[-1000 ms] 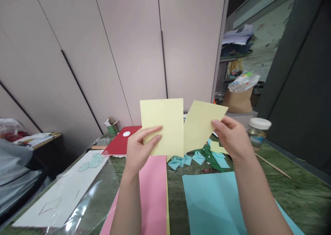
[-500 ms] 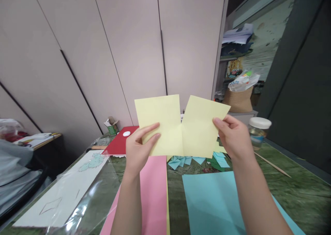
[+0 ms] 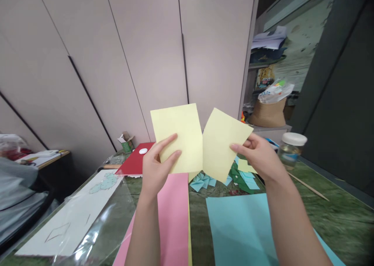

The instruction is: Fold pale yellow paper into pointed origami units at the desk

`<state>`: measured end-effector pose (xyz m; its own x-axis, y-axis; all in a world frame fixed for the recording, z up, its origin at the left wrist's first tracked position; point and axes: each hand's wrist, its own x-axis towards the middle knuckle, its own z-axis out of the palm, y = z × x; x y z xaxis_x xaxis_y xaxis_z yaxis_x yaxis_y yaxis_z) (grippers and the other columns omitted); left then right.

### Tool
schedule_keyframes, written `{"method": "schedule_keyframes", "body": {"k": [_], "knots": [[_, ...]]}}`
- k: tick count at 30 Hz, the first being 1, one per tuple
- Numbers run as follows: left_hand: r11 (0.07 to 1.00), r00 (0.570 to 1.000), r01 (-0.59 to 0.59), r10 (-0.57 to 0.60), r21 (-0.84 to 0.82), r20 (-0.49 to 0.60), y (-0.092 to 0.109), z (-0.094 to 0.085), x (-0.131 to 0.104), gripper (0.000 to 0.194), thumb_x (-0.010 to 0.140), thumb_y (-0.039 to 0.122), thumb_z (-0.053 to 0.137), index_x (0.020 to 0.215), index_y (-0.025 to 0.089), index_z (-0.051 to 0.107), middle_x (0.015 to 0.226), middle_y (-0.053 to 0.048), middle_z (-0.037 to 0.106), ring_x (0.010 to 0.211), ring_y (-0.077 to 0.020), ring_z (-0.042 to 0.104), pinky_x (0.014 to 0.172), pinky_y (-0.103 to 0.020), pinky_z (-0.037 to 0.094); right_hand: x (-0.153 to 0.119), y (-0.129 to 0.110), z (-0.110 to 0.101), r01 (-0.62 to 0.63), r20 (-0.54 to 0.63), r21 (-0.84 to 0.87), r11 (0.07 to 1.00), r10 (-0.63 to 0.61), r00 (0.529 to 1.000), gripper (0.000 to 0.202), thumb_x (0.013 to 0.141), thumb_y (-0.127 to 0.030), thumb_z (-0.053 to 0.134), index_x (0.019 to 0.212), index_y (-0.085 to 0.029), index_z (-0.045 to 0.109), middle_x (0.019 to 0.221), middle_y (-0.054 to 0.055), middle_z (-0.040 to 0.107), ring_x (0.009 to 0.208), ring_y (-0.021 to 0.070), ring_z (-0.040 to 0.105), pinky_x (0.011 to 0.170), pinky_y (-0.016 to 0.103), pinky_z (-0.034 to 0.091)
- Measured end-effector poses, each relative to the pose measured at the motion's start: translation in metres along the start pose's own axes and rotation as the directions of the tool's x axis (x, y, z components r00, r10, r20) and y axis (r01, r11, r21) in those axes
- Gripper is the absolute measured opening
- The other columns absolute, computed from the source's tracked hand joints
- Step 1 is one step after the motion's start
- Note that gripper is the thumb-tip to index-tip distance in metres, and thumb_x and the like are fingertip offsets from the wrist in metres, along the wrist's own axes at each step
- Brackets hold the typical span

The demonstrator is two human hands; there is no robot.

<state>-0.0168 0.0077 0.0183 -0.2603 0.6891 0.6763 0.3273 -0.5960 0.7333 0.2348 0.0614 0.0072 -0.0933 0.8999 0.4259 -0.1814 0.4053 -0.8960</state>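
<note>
My left hand (image 3: 159,162) pinches a pale yellow paper piece (image 3: 184,141) between thumb and fingers, holding it upright above the table. In my right hand (image 3: 260,153) is a second yellow paper piece (image 3: 217,145), tilted to the right and gripped at its right edge. A V-shaped gap parts the two pieces at the top. Lower down their edges meet or overlap; I cannot tell whether they are still joined. Below and behind them lie folded light-blue paper pieces (image 3: 201,182) and a green paper piece (image 3: 242,180).
Pink paper (image 3: 173,219) and blue sheets (image 3: 238,231) lie on the green table (image 3: 344,219). A white drawing sheet (image 3: 73,219) under clear plastic and a red folder (image 3: 133,160) are at left. To the right stand a lidded jar (image 3: 292,151) and a wooden stick (image 3: 308,186).
The gap in the yellow paper has run from partway down to much lower. My right hand has moved slightly left, tilting its piece; the left piece has shifted slightly left and up.
</note>
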Motion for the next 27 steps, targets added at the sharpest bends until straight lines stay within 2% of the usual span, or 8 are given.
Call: {"method": "schedule_keyframes", "body": {"k": [4, 9, 14, 17, 20, 23, 25, 27], "knots": [[1.0, 1.0, 0.01, -0.01, -0.006, 0.005, 0.0018, -0.001, -0.0001, 0.043, 0.069, 0.032, 0.075, 0.11, 0.023, 0.068, 0.118, -0.007, 0.065, 0.111, -0.0275, 0.059, 0.09, -0.038, 0.052, 0.0022, 0.0048, -0.0043, 0.034, -0.112, -0.001, 0.999, -0.034, 0.993, 0.027, 0.069, -0.034, 0.076, 0.092, -0.021, 0.071, 0.095, 0.006, 0.074, 0.091, 0.0249, 0.069, 0.076, 0.034, 0.056], [1.0, 1.0, -0.001, 0.001, -0.014, -0.006, 0.0012, -0.0021, -0.0003, 0.043, 0.068, 0.032, 0.075, 0.11, 0.023, 0.068, 0.118, -0.007, 0.065, 0.111, -0.0276, 0.059, 0.09, -0.038, 0.052, 0.0021, 0.005, -0.0049, 0.067, -0.147, 0.015, 0.998, -0.064, 0.987, 0.017, 0.069, -0.032, 0.076, 0.083, -0.024, 0.072, 0.088, 0.004, 0.075, 0.081, 0.0227, 0.07, 0.07, 0.033, 0.057], [1.0, 1.0, -0.006, 0.006, 0.023, -0.012, 0.0008, -0.0074, 0.0005, 0.043, 0.069, 0.032, 0.075, 0.111, 0.025, 0.067, 0.119, -0.006, 0.065, 0.111, -0.0262, 0.059, 0.09, -0.037, 0.053, 0.0031, 0.0052, -0.0088, 0.07, -0.172, 0.02, 0.997, -0.066, 0.983, 0.024, 0.068, -0.033, 0.076, 0.089, -0.024, 0.072, 0.09, 0.004, 0.074, 0.083, 0.0231, 0.069, 0.072, 0.033, 0.056], [1.0, 1.0, -0.01, 0.011, 0.021, -0.013, -0.0007, -0.0087, 0.0011, 0.042, 0.07, 0.031, 0.074, 0.11, 0.026, 0.067, 0.117, -0.005, 0.066, 0.109, -0.0247, 0.061, 0.088, -0.035, 0.053, 0.0026, 0.0032, -0.0097, 0.05, -0.109, 0.041, 0.998, -0.045, 0.993, 0.033, 0.067, -0.03, 0.077, 0.099, -0.024, 0.071, 0.097, 0.005, 0.074, 0.088, 0.0245, 0.069, 0.076, 0.036, 0.055], [0.997, 0.999, -0.04, 0.042, 0.061, -0.021, -0.0028, -0.0083, 0.0013, 0.029, 0.071, 0.03, 0.073, 0.099, 0.024, 0.072, 0.106, -0.005, 0.07, 0.102, -0.0237, 0.063, 0.085, -0.033, 0.053, 0.0015, 0.0004, -0.0092, 0.02, -0.04, 0.062, 0.998, -0.018, 0.999, 0.041, 0.062, -0.025, 0.081, 0.101, -0.023, 0.07, 0.101, 0.006, 0.073, 0.091, 0.0251, 0.068, 0.079, 0.037, 0.054], [0.994, 0.999, -0.044, 0.046, 0.097, -0.011, -0.0044, -0.0076, 0.0014, 0.017, 0.073, 0.03, 0.071, 0.088, 0.023, 0.075, 0.095, -0.004, 0.072, 0.094, -0.0224, 0.065, 0.082, -0.032, 0.053, 0.0016, -0.0002, -0.0094, 0.028, -0.09, 0.076, 0.997, -0.021, 0.996, 0.033, 0.058, -0.024, 0.082, 0.09, -0.023, 0.073, 0.094, 0.005, 0.073, 0.084, 0.0229, 0.068, 0.076, 0.035, 0.054], [0.996, 0.999, -0.041, 0.042, 0.085, -0.009, -0.0044, -0.0065, 0.0012, 0.02, 0.074, 0.03, 0.071, 0.092, 0.024, 0.074, 0.099, -0.005, 0.072, 0.097, -0.0227, 0.064, 0.084, -0.033, 0.052, 0.0025, 0.001, -0.01, 0.035, -0.138, 0.062, 0.997, -0.026, 0.99, 0.021, 0.057, -0.025, 0.083, 0.075, -0.022, 0.073, 0.084, 0.003, 0.073, 0.076, 0.0194, 0.066, 0.07, 0.032, 0.053], [0.997, 0.999, -0.047, 0.047, 0.062, 0.005, -0.0036, -0.0051, 0.0009, 0.032, 0.072, 0.031, 0.072, 0.104, 0.025, 0.071, 0.111, -0.005, 0.068, 0.106, -0.0242, 0.061, 0.088, -0.034, 0.051, 0.0038, 0.0032, -0.0102, 0.043, -0.173, 0.055, 0.998, -0.033, 0.984, 0.016, 0.057, -0.027, 0.083, 0.063, -0.021, 0.07, 0.074, 0.001, 0.069, 0.07, 0.0163, 0.063, 0.066, 0.028, 0.051]]}}
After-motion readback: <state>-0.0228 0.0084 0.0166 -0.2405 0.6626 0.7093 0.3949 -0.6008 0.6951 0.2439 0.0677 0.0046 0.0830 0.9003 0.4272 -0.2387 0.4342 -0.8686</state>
